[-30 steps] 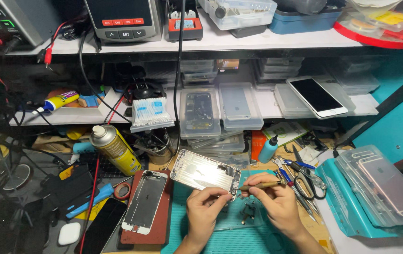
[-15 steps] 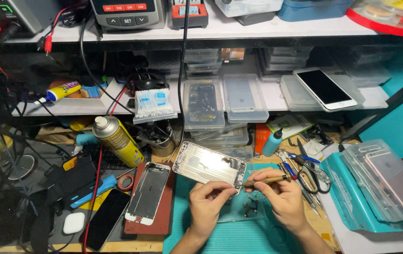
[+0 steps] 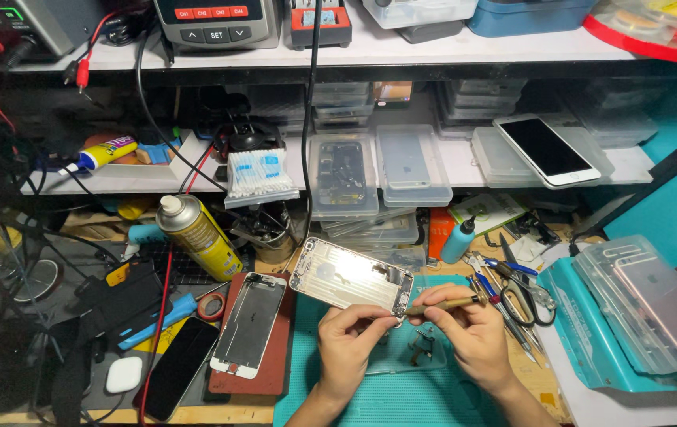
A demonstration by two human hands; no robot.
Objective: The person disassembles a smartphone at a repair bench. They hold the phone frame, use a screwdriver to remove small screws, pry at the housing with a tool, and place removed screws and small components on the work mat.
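Bare, shiny metal phone housing (image 3: 352, 278); brass-coloured metal tool (image 3: 445, 304); matt teal mat (image 3: 401, 395); glossy yellow spray can (image 3: 200, 236).

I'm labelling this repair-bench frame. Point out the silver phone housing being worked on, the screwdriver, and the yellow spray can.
Silver phone housing (image 3: 350, 277), head view: middle of its bare inner back plate.
Screwdriver (image 3: 453, 303), head view: brass-coloured handle near the right hand.
Yellow spray can (image 3: 205, 237), head view: middle of the can's body.

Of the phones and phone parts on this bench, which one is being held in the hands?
The bare silver metal phone housing, gripped by the left hand; the right hand holds a slim brass-coloured tool at its corner. The others lie untouched.
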